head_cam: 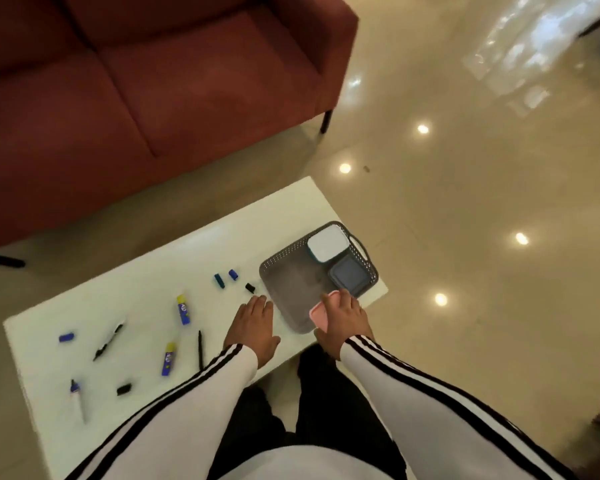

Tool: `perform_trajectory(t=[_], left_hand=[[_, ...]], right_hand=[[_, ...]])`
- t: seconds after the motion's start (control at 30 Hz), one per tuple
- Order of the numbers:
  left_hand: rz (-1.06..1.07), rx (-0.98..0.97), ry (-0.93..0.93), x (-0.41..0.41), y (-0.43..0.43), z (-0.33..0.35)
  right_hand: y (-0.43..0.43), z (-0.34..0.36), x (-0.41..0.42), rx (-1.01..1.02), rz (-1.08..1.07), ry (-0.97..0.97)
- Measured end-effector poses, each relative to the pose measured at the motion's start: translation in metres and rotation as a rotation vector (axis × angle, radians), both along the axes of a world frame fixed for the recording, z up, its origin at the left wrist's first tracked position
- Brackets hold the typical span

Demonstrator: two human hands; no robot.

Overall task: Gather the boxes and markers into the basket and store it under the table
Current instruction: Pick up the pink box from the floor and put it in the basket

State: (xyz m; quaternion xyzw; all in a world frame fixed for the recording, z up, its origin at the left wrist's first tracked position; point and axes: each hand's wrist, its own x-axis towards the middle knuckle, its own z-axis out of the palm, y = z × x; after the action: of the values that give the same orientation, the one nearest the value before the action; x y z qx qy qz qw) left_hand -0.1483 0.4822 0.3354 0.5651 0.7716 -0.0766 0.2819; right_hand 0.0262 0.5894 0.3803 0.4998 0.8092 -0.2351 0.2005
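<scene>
White striped sleeves lead to both hands: the right hand [343, 320] clamps a pink rounded box [321, 315] over the perforated grey plastic basket [284, 289] holding two rounded square boxes; the left hand [253, 327] rests flat, fingers spread, near markers [183, 309] scattered on the smooth white table [153, 265].

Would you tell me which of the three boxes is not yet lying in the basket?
The pink box, held by the right hand over the basket's near rim.
</scene>
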Motion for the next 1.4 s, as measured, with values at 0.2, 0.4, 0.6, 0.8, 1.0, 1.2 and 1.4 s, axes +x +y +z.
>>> perform_trajectory(t=[0.2,0.4,0.6,0.8,1.0,1.2,1.4], left_hand=[[0.147,-0.156,-0.023,0.019,0.020,-0.039],[0.240,-0.096,-0.025,0.007,0.065,-0.100],[0.297,-0.054,-0.015,-0.004,0.081,-0.157],[0.328,-0.102,-0.020,-0.001,0.059,-0.199],[0.320,-0.091,-0.002,0.002,0.053,-0.206],[0.304,-0.140,-0.004,0.000,0.058,-0.199],[0.362,-0.119,0.002,0.008,0.062,-0.197]], right_hand=[[0.076,-0.052,-0.036,-0.073,0.092,0.018],[0.113,-0.134,-0.082,-0.016,0.145,0.061],[0.129,-0.201,-0.113,-0.011,0.176,0.122],[0.135,-0.250,-0.120,0.015,0.189,0.098],[0.137,-0.266,-0.120,0.063,0.208,0.075],[0.137,-0.273,-0.119,0.065,0.203,0.075],[0.133,-0.274,-0.116,0.074,0.191,0.090]])
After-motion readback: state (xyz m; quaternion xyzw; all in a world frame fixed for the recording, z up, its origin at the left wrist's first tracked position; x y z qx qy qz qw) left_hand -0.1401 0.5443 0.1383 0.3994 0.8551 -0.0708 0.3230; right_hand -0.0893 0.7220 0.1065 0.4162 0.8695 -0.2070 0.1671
